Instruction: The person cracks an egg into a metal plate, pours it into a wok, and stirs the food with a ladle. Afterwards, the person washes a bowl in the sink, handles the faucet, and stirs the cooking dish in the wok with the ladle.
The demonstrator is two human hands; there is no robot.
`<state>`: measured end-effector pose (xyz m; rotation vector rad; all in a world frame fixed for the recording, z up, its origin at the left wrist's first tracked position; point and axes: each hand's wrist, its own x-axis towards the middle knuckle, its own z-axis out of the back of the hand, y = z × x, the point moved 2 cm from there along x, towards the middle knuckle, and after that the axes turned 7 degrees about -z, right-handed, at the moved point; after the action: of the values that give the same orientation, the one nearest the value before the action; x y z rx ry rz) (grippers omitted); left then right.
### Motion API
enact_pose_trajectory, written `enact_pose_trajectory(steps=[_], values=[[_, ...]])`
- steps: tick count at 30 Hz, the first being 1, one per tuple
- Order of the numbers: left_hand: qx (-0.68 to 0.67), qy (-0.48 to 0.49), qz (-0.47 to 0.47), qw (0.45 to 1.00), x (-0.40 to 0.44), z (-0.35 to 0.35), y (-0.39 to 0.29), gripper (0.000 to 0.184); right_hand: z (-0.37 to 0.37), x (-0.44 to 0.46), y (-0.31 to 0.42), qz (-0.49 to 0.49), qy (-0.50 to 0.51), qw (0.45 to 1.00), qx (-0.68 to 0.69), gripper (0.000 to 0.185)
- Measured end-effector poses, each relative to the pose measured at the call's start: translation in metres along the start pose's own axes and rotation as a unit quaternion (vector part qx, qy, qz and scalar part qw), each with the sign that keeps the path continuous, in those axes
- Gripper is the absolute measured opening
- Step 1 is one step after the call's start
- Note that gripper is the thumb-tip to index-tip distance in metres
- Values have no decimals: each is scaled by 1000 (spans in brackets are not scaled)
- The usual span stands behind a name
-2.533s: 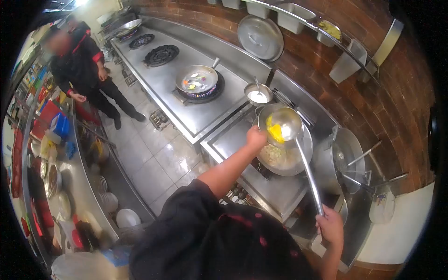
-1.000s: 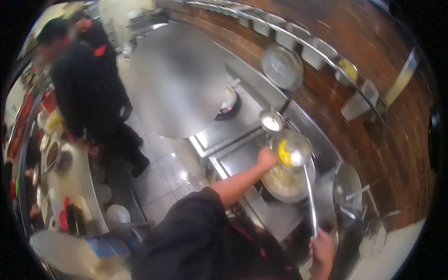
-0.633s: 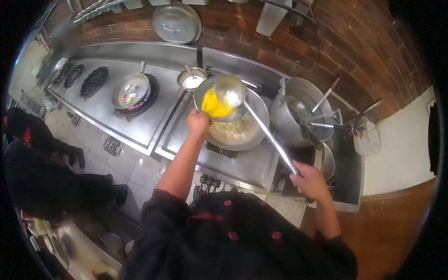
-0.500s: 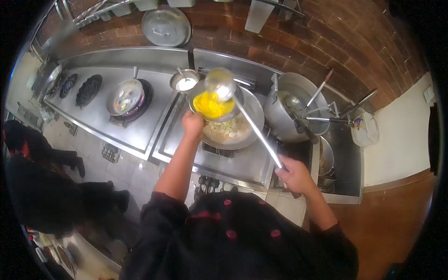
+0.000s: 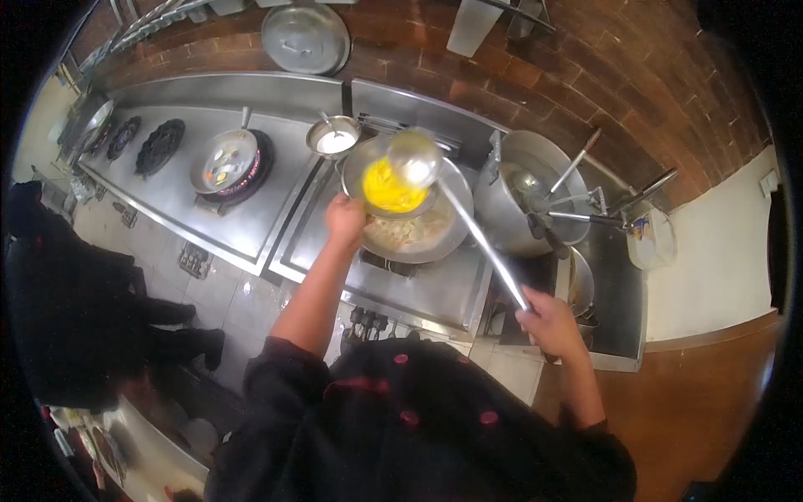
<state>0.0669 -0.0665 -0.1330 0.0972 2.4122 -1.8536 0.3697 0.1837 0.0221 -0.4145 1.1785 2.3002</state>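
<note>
My left hand [image 5: 345, 219] grips the rim of a metal bowl [image 5: 358, 174] that holds a bright yellow food [image 5: 390, 186]. The bowl is held over the back left part of a wide pan [image 5: 456, 238] with pale, chopped food in it. In my right hand [image 5: 548, 322] is the long handle of a metal ladle [image 5: 416, 159]. The ladle's round head is over the right side of the bowl, beside the yellow food. A small bowl of white contents [image 5: 336, 141], with a utensil in it, stands just behind the metal bowl.
A frying pan [image 5: 226, 161] with food sits on a lit burner at the left. Right of the wide pan is a large pot [image 5: 493, 201] with utensils. A round lid [image 5: 305, 40] leans on the brick wall. Dark-clothed people [image 5: 75, 301] stand at the left.
The view has swung right and down since the oldest frame. The ladle's head has shifted slightly right over the bowl since half a second ago. Both hands keep their holds.
</note>
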Motion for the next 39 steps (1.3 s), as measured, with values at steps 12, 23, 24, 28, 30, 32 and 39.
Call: enact_pose_trajectory(steps=[12, 23, 24, 28, 30, 32, 39], values=[[-16, 32, -1, 999, -5, -9, -7, 19, -20, 6, 0, 43, -40, 998, -19, 44], [-40, 13, -21, 999, 7, -8, 11, 18, -28, 5, -3, 56, -26, 998, 13, 42], [-22, 6, -9, 1000, 7, -7, 5, 18, -18, -4, 1, 37, -4, 999, 32, 42], [-41, -9, -5, 999, -9, -9, -10, 19, -4, -16, -4, -16, 14, 998, 67, 46], [-42, -3, -4, 999, -15, -13, -19, 19, -23, -1, -9, -22, -21, 998, 50, 48], [-5, 11, 5, 1000, -4, -12, -16, 20, -28, 1, -11, 18, -22, 998, 52, 49], [-3, 15, -18, 1000, -9, -7, -12, 18, -29, -12, 8, -16, -48, 998, 40, 43]])
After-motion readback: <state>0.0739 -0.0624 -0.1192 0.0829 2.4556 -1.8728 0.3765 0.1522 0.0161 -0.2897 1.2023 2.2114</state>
